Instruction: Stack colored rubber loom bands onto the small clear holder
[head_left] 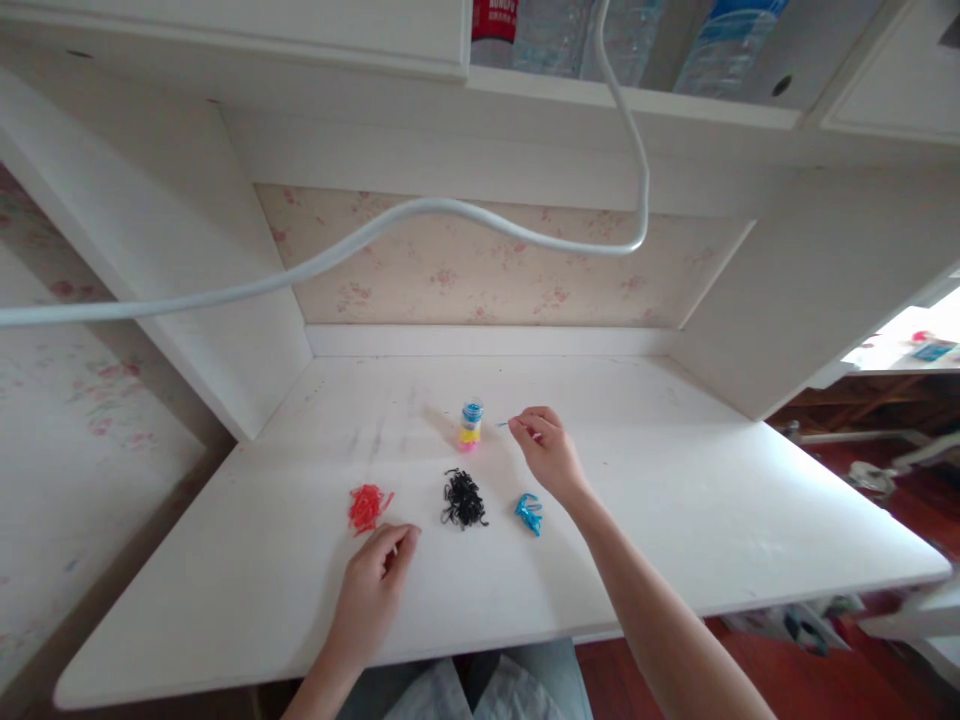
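Note:
A small clear jar point(472, 422) stands upright on the white table, with pink, yellow and blue layers inside. My right hand point(546, 445) is just to its right, thumb and fingers pinched on a thin blue rubber band point(503, 424) that points toward the jar. Below that hand lies a small heap of blue rubber bands point(529, 513). Black rubber bands point(463, 499) are piled in front of the jar. My left hand point(379, 575) rests loosely curled on the table, close to the pile of red rubber bands point(367, 508); nothing shows in its fingers.
The white table point(660, 520) has a panel on either side and a shelf overhead holding plastic bottles point(622, 40). A white cable point(435, 207) hangs across the upper view. The table's front edge runs just above my lap.

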